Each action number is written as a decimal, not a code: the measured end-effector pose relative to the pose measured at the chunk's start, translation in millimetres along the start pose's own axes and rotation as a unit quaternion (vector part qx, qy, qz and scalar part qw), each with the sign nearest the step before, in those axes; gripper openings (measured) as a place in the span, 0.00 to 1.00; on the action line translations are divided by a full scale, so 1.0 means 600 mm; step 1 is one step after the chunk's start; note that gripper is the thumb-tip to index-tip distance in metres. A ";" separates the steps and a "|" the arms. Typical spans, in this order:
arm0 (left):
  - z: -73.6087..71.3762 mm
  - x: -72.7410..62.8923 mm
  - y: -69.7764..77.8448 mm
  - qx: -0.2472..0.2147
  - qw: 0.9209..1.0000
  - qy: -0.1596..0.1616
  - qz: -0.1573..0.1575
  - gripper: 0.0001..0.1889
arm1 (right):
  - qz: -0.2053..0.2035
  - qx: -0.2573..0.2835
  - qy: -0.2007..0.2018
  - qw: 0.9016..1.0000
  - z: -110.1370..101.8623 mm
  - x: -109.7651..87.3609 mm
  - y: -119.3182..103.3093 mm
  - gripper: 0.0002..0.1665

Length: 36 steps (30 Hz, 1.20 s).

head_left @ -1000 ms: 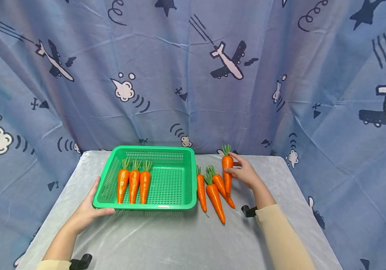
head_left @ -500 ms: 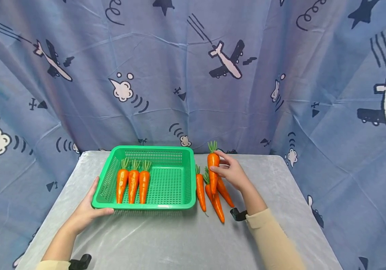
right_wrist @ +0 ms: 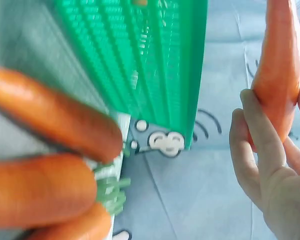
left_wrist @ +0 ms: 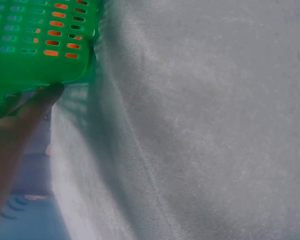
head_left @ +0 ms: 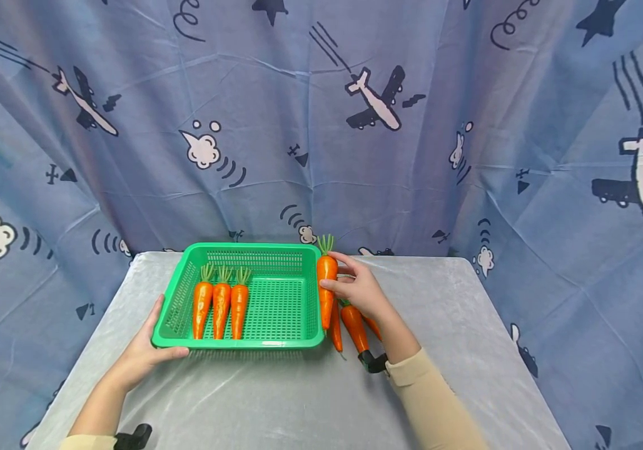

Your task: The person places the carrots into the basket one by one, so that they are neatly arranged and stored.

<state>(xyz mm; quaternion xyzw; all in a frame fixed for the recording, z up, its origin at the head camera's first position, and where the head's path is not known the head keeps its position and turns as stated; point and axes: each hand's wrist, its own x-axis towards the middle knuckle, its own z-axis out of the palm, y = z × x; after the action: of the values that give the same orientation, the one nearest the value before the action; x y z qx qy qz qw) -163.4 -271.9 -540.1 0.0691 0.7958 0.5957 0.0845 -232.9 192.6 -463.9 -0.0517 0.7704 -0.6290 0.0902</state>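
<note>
My right hand [head_left: 358, 289] pinches an orange carrot [head_left: 327, 281] between thumb and fingers. Its green top points up, and it hangs over the right rim of a green plastic basket [head_left: 293, 344]. In the right wrist view the same carrot [right_wrist: 280, 65] is held above the table, apart from the basket wall [right_wrist: 160, 60]. The left hand [head_left: 144, 347] grips the basket's near left corner, thumb along the front rim and fingers on the left side. Inside the basket, three carrots [head_left: 221, 309] lie side by side on the left.
Right of the basket, more carrots [head_left: 354, 328] lie on the grey cloth-covered table [head_left: 265, 400], partly hidden by my right hand and the held carrot. A blue patterned curtain [head_left: 276, 156] hangs behind the table. Each wrist carries a small black camera [head_left: 372, 361].
My right hand has carried the carrot left, from above the loose carrots to the basket's right rim. The left hand and the basket stay in place.
</note>
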 end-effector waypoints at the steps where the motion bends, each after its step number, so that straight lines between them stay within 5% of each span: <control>1: 0.000 0.000 0.000 0.000 1.000 0.000 -0.001 0.67 | -0.003 0.002 -0.004 1.000 0.006 0.000 -0.001 0.42; 13: -0.001 -0.001 -0.001 -0.006 1.000 -0.002 -0.006 0.67 | -0.016 0.055 -0.027 0.998 0.087 0.010 -0.021 0.42; 36: -0.002 0.000 0.001 -0.006 1.000 -0.005 -0.007 0.67 | 0.023 0.013 -0.004 1.000 0.222 0.057 -0.025 0.44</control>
<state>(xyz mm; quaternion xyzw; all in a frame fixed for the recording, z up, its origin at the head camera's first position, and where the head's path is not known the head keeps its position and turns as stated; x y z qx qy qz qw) -164.0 -272.8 -539.2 0.0654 0.7923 0.5994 0.0930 -240.0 55.0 -477.5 -0.0352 0.7629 -0.6363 0.1087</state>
